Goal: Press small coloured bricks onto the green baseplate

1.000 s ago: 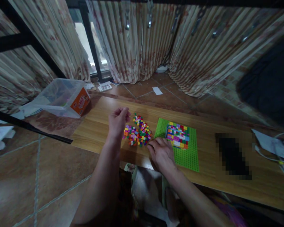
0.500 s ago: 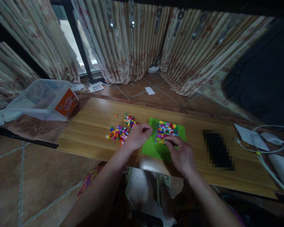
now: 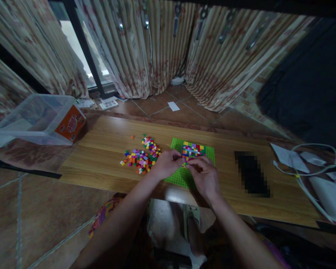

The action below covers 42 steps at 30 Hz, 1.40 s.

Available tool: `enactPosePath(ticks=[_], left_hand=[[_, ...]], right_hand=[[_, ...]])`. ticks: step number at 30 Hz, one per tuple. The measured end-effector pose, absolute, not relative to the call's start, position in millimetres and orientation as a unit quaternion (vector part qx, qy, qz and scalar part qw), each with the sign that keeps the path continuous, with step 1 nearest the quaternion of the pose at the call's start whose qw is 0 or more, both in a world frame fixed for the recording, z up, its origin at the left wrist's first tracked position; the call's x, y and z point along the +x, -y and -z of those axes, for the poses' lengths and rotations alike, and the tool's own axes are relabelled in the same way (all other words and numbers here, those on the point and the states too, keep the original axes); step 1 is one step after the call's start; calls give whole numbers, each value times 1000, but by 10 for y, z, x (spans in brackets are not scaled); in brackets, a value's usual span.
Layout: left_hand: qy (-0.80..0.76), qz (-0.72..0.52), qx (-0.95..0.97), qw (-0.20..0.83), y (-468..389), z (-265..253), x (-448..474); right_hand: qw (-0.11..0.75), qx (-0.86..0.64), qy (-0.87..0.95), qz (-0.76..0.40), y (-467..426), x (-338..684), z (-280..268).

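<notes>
A green studded baseplate (image 3: pixel 180 180) lies on the wooden table, bearing a dense, low block of many-coloured toy bricks (image 3: pixel 194 149). My left hand (image 3: pixel 168 163) reaches over the plate's left part, thumb and fingers pinched at the near left corner of the brick block. From the right, my right hand (image 3: pixel 205 175) meets it there, its thumb and forefinger also closed together. The fingertips of both hands almost touch. Whatever they pinch is too small and covered to make out. Left of my left hand, loose coloured bricks (image 3: pixel 140 158) are heaped on the table.
On the far left stands a clear plastic box (image 3: pixel 36 127) with an orange label. A dark pixelated patch (image 3: pixel 252 174) covers something on the table's right. White cables (image 3: pixel 310 190) and papers lie at the right end. Striped curtains (image 3: pixel 162 56) hang behind the table (image 3: pixel 100 160).
My left hand has moved right, over the plate to the brick block's near left corner. My right hand has shifted slightly left toward it. The whole view has drifted a little.
</notes>
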<state>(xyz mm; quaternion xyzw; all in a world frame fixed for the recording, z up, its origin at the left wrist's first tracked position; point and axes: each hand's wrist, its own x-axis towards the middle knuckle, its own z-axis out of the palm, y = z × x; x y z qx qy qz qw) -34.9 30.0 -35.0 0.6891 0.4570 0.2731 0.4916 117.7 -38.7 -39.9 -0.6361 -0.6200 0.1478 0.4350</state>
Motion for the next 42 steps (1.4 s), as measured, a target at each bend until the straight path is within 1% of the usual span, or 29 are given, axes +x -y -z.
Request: enactPosePath(ticks=[5,11,16,22,26,30,35,39,42], left_hand=[[-489,-268,689,463,-299,353,-318],[-493,-277,668,484,-313,412,-273],[-503,-275,679,459,-305,420,-246],[-506,-287,666,468,-278,412,-251],[-479,-307,649,506,-281,352,-335],[-457,-384,566,569,-356,158,-522],[-491,-543,435,524,-534,-40,-894],[-488,-641,325,495,-592,-116,-1201],[-486,-664,280,494,-570,-162,-1349]], right_hand=[[416,-634,634,-150,382,1166,345],[376,-652,645,-129,382,1196,353],[359,-649,660,-120,380,1221,384],[386,-641,645,-155,415,1236,330],[421,-643,623,-146,428,1245,242],[460,-653,586,-134,404,1208,167],[464,-634,600,-153,406,1029,145],[425,-573,675,-188,448,779,189],[384,-535,726,-198,458,583,260]])
